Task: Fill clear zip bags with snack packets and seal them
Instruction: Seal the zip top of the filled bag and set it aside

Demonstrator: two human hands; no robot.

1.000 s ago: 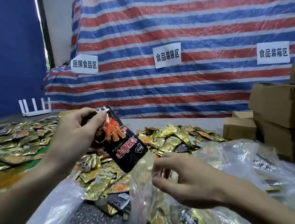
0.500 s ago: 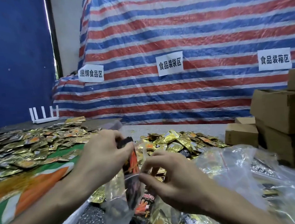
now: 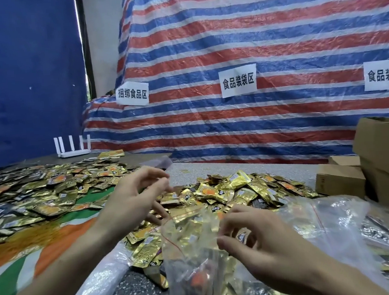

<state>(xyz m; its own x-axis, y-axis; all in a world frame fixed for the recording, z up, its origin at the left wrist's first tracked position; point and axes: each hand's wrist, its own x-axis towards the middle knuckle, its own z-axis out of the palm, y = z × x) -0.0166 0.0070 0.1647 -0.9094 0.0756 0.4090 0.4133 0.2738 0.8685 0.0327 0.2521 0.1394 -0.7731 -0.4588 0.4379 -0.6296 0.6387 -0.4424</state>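
two grips: right grip (image 3: 268, 253) tight on rim of clear zip bag (image 3: 192, 265), left grip (image 3: 132, 199) slack beyond

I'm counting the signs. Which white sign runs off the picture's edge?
The right-hand sign, above the cardboard boxes: its last character is cut off. The middle sign and left sign show whole.

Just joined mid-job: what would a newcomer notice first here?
Centre frame, the left hand and right hand meet at the mouth of a clear zip bag. Gold snack packets lie heaped across the table behind them and to the left, before a striped tarp bearing white signs.
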